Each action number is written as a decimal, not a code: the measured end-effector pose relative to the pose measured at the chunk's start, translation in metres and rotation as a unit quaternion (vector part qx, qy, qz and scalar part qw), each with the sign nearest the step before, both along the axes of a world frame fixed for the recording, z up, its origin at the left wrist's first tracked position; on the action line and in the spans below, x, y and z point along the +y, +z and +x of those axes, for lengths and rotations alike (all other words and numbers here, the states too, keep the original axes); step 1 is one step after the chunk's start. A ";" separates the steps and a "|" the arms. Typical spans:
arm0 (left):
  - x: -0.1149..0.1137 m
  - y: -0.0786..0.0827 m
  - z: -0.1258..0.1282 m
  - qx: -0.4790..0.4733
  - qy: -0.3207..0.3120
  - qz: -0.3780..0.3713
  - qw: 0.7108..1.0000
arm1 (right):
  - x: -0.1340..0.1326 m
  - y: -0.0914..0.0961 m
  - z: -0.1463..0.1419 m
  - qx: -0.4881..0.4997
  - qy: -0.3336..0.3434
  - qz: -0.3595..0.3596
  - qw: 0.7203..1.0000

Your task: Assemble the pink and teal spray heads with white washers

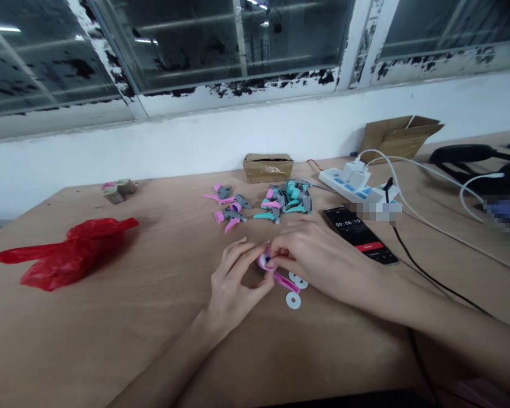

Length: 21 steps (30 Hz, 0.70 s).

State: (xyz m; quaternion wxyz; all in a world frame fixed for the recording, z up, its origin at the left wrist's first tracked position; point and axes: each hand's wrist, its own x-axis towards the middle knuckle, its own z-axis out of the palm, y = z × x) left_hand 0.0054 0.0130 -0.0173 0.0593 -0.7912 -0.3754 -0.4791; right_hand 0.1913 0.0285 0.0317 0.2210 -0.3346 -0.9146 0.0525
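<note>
Head view | left hand (234, 283) holds pink trigger sprayer (281, 279), presumably bracing it | right hand (308, 249) at its collar (262, 261), grip unclear | white washers (293, 306) handily near

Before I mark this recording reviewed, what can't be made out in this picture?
In the head view:
Pink trigger piece: its held end is mostly covered by the left hand and right hand.
White washers: some overlap, so the exact count is uncertain.
Red bag: any contents are hidden by its plastic.
Phone: the smaller screen text is too small to read.
Blue item: blurred by pixelation at the right edge.
</note>
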 end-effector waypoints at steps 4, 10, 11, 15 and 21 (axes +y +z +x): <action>0.001 -0.001 0.000 0.006 0.009 0.003 1.000 | -0.001 0.001 0.000 0.001 0.004 -0.018 1.000; 0.001 0.001 -0.001 0.017 0.015 0.005 1.000 | -0.007 0.001 -0.009 -0.002 0.013 -0.020 1.000; 0.001 0.002 -0.001 0.017 0.015 0.009 1.000 | -0.008 0.003 -0.011 -0.004 0.010 -0.016 1.000; -0.001 0.004 -0.001 0.011 0.013 0.021 1.000 | -0.013 0.011 -0.018 -0.028 -0.015 0.024 0.999; -0.002 0.005 0.002 0.023 -0.009 0.021 0.999 | -0.017 0.010 -0.021 -0.056 -0.016 0.034 0.998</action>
